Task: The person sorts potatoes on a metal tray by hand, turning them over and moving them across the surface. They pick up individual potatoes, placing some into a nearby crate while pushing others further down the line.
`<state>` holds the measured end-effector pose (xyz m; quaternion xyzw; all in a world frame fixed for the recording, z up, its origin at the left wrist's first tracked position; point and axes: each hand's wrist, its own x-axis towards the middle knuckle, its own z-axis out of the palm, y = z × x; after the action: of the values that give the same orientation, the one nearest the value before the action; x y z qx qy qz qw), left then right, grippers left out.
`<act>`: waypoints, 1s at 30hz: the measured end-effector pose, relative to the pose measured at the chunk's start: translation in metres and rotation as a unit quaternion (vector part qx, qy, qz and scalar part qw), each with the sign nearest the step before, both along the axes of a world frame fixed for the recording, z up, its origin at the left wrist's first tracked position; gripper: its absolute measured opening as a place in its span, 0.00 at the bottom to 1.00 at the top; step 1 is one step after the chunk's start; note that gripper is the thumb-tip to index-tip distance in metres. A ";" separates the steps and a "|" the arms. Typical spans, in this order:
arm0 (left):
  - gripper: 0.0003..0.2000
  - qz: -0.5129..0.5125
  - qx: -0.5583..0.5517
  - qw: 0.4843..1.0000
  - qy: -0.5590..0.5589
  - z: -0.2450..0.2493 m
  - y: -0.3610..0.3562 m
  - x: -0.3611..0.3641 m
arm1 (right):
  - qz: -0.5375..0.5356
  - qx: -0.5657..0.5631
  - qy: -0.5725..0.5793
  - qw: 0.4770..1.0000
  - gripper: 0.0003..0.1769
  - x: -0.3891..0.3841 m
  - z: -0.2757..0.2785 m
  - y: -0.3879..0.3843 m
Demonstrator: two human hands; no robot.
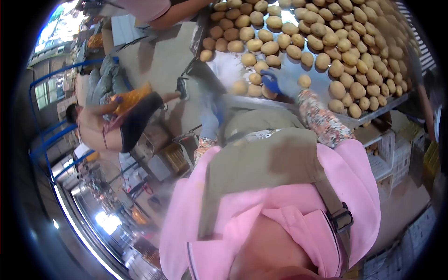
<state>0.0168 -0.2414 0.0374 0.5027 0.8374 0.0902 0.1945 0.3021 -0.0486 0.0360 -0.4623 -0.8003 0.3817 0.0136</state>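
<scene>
The gloved right hand point(282, 84) reaches among potatoes point(336, 68), perhaps touching one.

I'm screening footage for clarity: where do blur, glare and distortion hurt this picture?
Head view: the left hand is badly smeared, the right hand soft too; head view: glare whitens patches of the metal table among the potatoes; head view: the bright opening at upper left is washed out; head view: fisheye curvature, black corners.
</scene>
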 end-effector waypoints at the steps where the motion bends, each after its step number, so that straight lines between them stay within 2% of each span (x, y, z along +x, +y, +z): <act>1: 0.32 0.005 -0.003 1.000 -0.012 0.002 -0.007 0.005 | 0.030 -0.154 0.061 0.986 0.19 0.008 0.005 0.023; 3: 0.32 0.018 -0.025 0.999 0.031 0.006 -0.024 0.015 | -0.089 -0.180 0.288 0.936 0.18 0.010 -0.026 0.060; 5: 0.32 0.066 -0.032 0.997 -0.031 0.014 -0.040 0.023 | -0.140 0.035 0.214 0.966 0.20 0.014 -0.027 0.106; 6: 0.32 0.069 -0.033 0.997 -0.030 0.012 -0.045 0.023 | -0.137 0.034 0.215 0.966 0.20 0.008 -0.034 0.111; 7: 0.32 0.096 -0.039 0.993 -0.065 0.009 -0.051 0.022 | -0.128 0.144 0.057 0.980 0.22 -0.001 -0.035 0.113; 8: 0.32 0.121 -0.046 0.986 -0.100 0.006 -0.057 0.020 | -0.116 0.249 -0.104 0.956 0.24 -0.011 -0.036 0.111; 9: 0.32 0.122 -0.048 0.986 -0.100 0.011 -0.054 0.020 | -0.013 0.177 -0.219 0.959 0.26 -0.024 -0.013 0.094; 11: 0.30 0.122 -0.081 0.983 -0.111 0.025 -0.039 0.022 | -0.028 0.185 -0.156 0.970 0.28 -0.048 -0.030 0.055; 13: 0.29 0.089 -0.058 0.988 -0.109 0.015 -0.021 0.019 | 0.020 0.221 -0.155 0.963 0.30 -0.063 -0.056 0.015; 15: 0.29 0.053 -0.036 0.992 -0.109 0.005 0.004 0.015 | 0.066 0.191 -0.109 0.973 0.30 -0.065 -0.038 -0.027; 16: 0.28 0.010 0.004 0.995 -0.099 0.003 0.023 0.016 | 0.062 0.191 -0.117 0.973 0.30 -0.059 -0.042 -0.045; 17: 0.27 -0.033 0.045 0.994 -0.090 0.005 0.043 0.020 | 0.101 0.191 -0.053 0.975 0.28 -0.052 -0.050 -0.062; 18: 0.27 -0.114 0.092 0.989 -0.030 0.021 0.067 0.031 | 0.138 0.192 0.011 0.972 0.27 -0.045 -0.056 -0.069; 19: 0.26 -0.194 0.141 0.970 0.029 0.033 0.090 0.040 | 0.130 0.194 0.000 0.972 0.27 -0.037 -0.054 -0.064; 21: 0.27 -0.219 0.205 0.954 0.025 -0.021 0.148 0.029 | 0.128 0.010 0.052 0.990 0.22 -0.020 -0.031 -0.048; 22: 0.28 -0.247 0.203 0.947 0.011 -0.030 0.178 0.028 | 0.077 -0.014 0.058 0.995 0.20 -0.018 0.000 -0.046; 23: 0.28 -0.274 0.202 0.940 -0.004 -0.032 0.207 0.032 | 0.067 -0.014 0.045 0.997 0.20 -0.011 0.005 -0.053; 25: 0.28 -0.229 0.002 0.967 -0.113 -0.012 0.256 0.045 | -0.173 -0.071 0.185 0.965 0.19 0.009 0.013 -0.064; 26: 0.27 -0.238 -0.031 0.957 -0.164 -0.029 0.278 0.042 | -0.185 0.059 0.165 0.967 0.19 0.019 0.001 -0.068; 27: 0.28 -0.304 0.005 0.944 -0.126 -0.045 0.292 0.040 | -0.202 0.065 0.152 0.965 0.19 0.031 0.003 -0.073; 29: 0.30 -0.411 -0.014 0.911 0.017 -0.038 0.306 0.040 | -0.287 0.021 0.081 0.954 0.22 0.051 0.009 -0.086; 30: 0.31 -0.411 -0.053 0.910 0.018 -0.032 0.312 0.039 | -0.349 -0.065 0.095 0.930 0.23 0.056 0.007 -0.094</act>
<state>0.0556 0.0704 0.0058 0.7928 0.5639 -0.0509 0.2256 0.3582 -0.1423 0.0429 -0.6739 -0.5566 0.4462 0.1920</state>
